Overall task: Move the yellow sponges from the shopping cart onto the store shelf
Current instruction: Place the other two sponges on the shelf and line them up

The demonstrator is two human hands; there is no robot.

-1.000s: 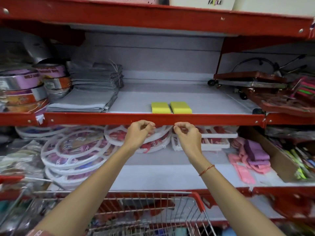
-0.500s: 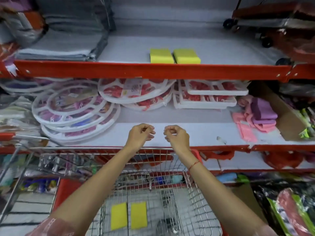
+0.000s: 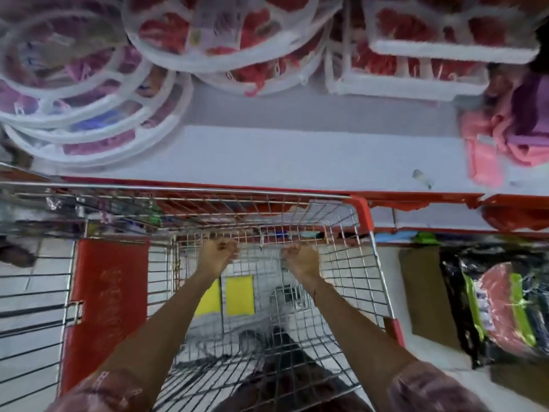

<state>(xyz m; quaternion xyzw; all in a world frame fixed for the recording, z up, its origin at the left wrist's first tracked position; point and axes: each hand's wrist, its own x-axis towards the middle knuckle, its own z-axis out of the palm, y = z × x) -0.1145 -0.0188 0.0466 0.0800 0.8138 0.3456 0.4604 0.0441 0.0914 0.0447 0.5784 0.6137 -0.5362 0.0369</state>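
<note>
Two yellow sponges lie flat side by side on the floor of the wire shopping cart point(image 3: 364, 260). The right sponge point(image 3: 239, 294) shows fully; the left sponge point(image 3: 210, 301) is partly hidden by my left forearm. My left hand point(image 3: 218, 257) and my right hand point(image 3: 300, 260) hang inside the cart above the sponges, fingers curled loosely, holding nothing. The sponges on the upper shelf are out of view.
A white store shelf point(image 3: 297, 156) with a red front edge runs just beyond the cart. Round white plastic hangers point(image 3: 89, 93) and rectangular ones point(image 3: 416, 55) lie on it, pink and purple cloths point(image 3: 505, 135) at right. The cart's red seat flap point(image 3: 107, 307) stands at left; packaged goods point(image 3: 499, 310) at right.
The view has tilted down from the upper shelf to the cart. Both hands have dropped from shelf height into the cart, still holding nothing.
</note>
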